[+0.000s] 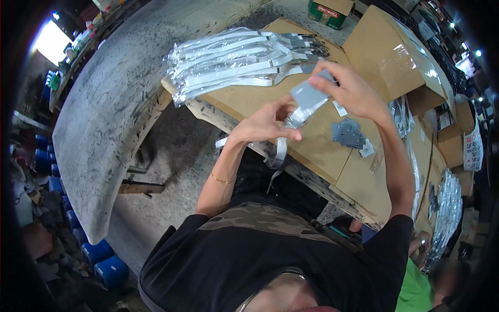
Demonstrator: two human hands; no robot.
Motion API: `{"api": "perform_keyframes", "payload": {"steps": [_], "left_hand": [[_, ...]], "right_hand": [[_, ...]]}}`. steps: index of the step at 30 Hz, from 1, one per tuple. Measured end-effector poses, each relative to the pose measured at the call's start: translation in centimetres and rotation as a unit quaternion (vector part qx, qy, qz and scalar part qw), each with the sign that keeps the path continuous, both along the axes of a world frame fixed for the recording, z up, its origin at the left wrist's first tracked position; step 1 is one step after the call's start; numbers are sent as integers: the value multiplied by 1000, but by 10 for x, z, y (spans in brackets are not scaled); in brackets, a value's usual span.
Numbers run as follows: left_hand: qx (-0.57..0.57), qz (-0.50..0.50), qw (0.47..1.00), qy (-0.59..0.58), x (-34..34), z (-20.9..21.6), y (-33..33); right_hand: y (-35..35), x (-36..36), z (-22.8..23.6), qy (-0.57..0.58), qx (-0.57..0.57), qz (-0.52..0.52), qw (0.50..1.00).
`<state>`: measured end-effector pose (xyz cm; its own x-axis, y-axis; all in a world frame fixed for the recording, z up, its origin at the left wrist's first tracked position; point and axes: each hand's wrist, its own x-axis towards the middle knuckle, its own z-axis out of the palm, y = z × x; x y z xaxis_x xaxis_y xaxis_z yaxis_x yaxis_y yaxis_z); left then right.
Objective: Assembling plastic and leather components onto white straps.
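My right hand pinches a flat grey card between thumb and fingers, above the cardboard-covered table. Just left of it, my left hand is closed around a crinkled clear plastic sleeve at the card's lower end. A white belt-like strap hangs below my left hand over the table edge. Several loose grey cards lie in a small pile to the right. Beyond my hands, a row of white straps in clear sleeves is laid out, with grey cards at their right ends.
An open cardboard box stands at the far right, and a green box sits behind. More wrapped straps lie at the right, near a person in a green shirt. A curved, stained grey surface extends left; blue containers stand below.
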<state>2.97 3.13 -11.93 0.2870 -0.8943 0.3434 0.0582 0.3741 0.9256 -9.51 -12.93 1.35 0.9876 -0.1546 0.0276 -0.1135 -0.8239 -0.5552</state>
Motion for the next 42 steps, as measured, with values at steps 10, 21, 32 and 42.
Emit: {"api": "perform_keyframes", "payload": {"steps": [10, 21, 32, 42], "left_hand": [[211, 14, 930, -302, 25, 22, 35], [93, -42, 990, -100, 35, 22, 10], [76, -24, 997, -21, 37, 7, 18], [71, 45, 996, -27, 27, 8, 17]], "right_hand": [[7, 0, -19, -56, 45, -117, 990], [11, 5, -16, -71, 114, -167, 977], [23, 4, -10, -54, 17, -142, 988], [22, 7, -3, 16, 24, -88, 996]]}}
